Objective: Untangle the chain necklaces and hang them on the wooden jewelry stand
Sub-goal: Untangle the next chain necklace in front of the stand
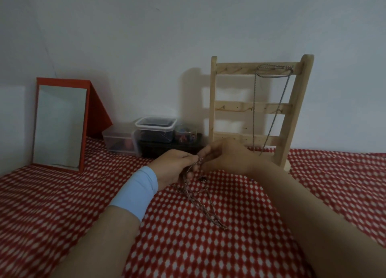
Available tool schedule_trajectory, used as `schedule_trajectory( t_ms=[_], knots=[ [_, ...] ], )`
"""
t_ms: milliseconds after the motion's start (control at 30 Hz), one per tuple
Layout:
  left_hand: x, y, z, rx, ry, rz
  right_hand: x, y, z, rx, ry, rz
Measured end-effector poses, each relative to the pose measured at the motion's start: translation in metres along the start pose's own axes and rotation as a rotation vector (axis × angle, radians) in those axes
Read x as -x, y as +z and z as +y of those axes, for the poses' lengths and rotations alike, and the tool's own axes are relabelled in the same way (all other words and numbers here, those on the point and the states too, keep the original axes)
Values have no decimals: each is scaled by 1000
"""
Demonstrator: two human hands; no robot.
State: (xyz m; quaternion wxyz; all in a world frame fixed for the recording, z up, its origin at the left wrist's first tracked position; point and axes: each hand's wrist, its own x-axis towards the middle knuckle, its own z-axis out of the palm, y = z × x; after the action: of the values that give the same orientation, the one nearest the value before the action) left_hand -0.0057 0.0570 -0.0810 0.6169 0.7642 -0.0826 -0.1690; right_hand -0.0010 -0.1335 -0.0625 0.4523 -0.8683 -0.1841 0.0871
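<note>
Left hand (173,166) and right hand (227,154) each pinch the tangled coppery metal chain necklaces (200,205) between them, slack trailing below, guessing to loosen knots.

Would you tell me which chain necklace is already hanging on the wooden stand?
The silver chain, draped from the top rail of the wooden stand. The coppery tangle is pinched by the left hand and right hand, trailing onto the red cloth.

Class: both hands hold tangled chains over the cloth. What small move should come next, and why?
Probably the right hand should tease one strand from the tangled chains while the left hand pinches them steady: the strands lie twisted together, and only one silver chain hangs on the stand.
</note>
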Motion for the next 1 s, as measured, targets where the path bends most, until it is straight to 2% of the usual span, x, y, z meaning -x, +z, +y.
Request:
schedule_trajectory(
  t_ms=[100,167,267,433,567,733,900,1000],
  knots=[
    [0,0,2,12,6,4,-2,1,8,-25,-29,93],
    [0,-2,5,-98,42,6,-2,-1,11,-25,-51,111],
    [3,-4,10,-386,126,21,-3,-3,11,74,-56,65],
    [4,-9,12,-482,166,88,0,4,5,100,-42,19],
    [-1,-9,8,-344,150,87,2,7,2,135,-15,10],
    [-4,-7,4,-90,150,64,3,7,2,-4,-9,5],
    [0,-4,10,-248,201,171,5,5,0,-293,-27,-125],
    [-1,-1,10,-349,303,250,6,5,-3,-282,-50,-118]
  ],
)
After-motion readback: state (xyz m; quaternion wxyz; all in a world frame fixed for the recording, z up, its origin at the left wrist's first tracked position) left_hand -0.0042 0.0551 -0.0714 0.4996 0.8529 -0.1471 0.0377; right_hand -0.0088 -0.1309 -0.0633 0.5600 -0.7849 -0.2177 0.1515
